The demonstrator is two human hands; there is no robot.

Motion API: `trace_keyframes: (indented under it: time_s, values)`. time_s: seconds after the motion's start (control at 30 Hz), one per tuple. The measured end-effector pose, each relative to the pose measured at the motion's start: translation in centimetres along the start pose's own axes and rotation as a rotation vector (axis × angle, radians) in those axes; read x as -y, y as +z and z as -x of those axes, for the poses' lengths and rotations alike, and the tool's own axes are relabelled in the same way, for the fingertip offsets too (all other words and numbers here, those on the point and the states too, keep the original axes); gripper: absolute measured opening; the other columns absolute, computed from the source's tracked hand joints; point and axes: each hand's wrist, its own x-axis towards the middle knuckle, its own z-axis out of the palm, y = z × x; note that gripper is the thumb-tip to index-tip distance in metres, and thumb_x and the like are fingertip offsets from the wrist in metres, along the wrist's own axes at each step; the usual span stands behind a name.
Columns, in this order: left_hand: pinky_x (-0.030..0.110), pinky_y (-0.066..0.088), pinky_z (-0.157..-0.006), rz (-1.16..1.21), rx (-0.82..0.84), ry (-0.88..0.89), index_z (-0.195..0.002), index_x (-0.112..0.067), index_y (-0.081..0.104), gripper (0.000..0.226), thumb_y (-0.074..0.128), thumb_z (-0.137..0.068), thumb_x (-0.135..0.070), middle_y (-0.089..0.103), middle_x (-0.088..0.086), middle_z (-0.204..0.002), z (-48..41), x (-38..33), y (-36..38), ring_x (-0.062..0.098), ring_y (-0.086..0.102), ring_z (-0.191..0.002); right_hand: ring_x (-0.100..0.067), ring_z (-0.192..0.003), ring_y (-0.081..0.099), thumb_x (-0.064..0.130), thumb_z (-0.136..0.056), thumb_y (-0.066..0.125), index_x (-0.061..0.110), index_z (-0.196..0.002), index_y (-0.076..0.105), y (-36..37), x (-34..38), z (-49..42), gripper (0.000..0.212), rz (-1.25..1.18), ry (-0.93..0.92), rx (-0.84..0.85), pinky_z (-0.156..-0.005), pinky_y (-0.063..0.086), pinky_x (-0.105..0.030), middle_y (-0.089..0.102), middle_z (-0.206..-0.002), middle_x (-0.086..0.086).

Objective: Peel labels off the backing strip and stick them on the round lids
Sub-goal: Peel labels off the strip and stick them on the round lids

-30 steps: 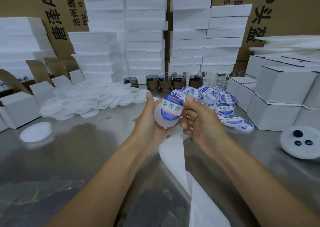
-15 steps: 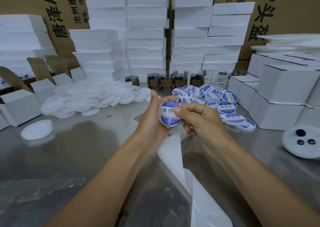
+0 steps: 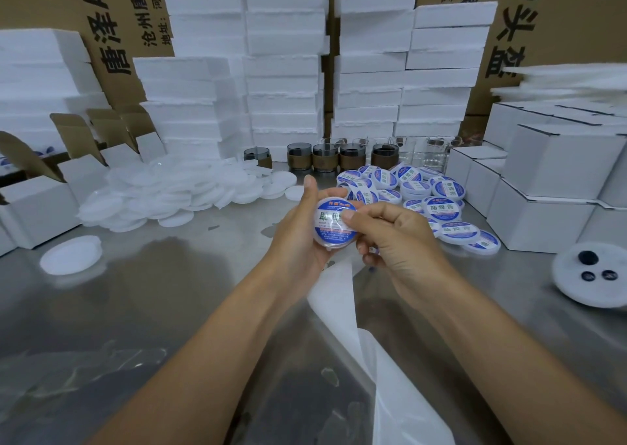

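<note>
- Position: the two hands meet above the tabletop (image 3: 169, 292), close together at one round lid (image 3: 334, 246).
- Left hand (image 3: 298, 237): curled round the lid from behind and below, thumb up along its left edge. Keep this grip firm so the lid does not turn under pressure.
- Right hand (image 3: 400, 241): one fingertip (image 3: 347, 214) presses on the label (image 3: 330, 224), which lies on the lid face. The other fingers are curled underneath. Whether they hold anything cannot be told.
- Procedure, as judged: the step in hand is smoothing. Rub from the label centre outward to the rim and work all the way round, so that no bubble or lifted edge remains.
- Check: the label appears roughly centred, with a band of bare lid showing below it. Correct any offset before full pressure is applied.
- Backing strip (image 3: 336, 285): hangs from beneath the hands and trails down toward the onlooker's side. Which hand holds it is not visible. Keep it clear of the adhesive side.
- Placement afterwards: the finished lid belongs with the labelled lids (image 3: 441, 207) on the right, not with the blank lids (image 3: 169, 190) heaped on the left.
</note>
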Motion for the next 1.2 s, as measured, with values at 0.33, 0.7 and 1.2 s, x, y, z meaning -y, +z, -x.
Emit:
trace_keyframes:
  time_s: [0.33, 0.7, 1.2]
  values:
    - [0.025, 0.055, -0.067, -0.048, 0.066, 0.062, -0.094, -0.014, 0.061, 0.027, 0.064, -0.070, -0.027, 0.071, 0.004, -0.084, 0.25, 0.23, -0.14, 0.016, 0.066, -0.077, -0.006, -0.043, 0.044, 0.016, -0.078, 0.072, 0.015, -0.066, 0.059, -0.05, -0.16, -0.04, 0.018, -0.006, 0.014, 0.013, -0.045, 0.034, -0.020, 0.052, -0.046, 0.005]
    - [0.026, 0.057, -0.070, -0.017, 0.050, 0.065, -0.093, -0.015, 0.061, 0.009, 0.054, -0.089, -0.012, 0.073, 0.003, -0.082, 0.16, 0.37, -0.21, 0.014, 0.068, -0.078, -0.006, -0.043, 0.044, 0.015, -0.079, 0.071, 0.015, -0.067, 0.059, 0.07, -0.21, -0.12, 0.017, -0.004, 0.021, 0.000, -0.047, 0.035, -0.021, 0.052, -0.046, 0.004]
    - [0.024, 0.057, -0.066, -0.069, -0.010, 0.087, -0.090, -0.017, 0.063, 0.011, 0.054, -0.090, -0.011, 0.072, 0.001, -0.082, 0.06, 0.40, -0.31, 0.014, 0.069, -0.075, -0.007, -0.044, 0.047, 0.021, -0.084, 0.064, 0.015, -0.074, 0.068, 0.15, -0.13, -0.17, 0.013, 0.037, 0.036, -0.022, -0.047, 0.039, -0.021, 0.060, -0.062, -0.002]
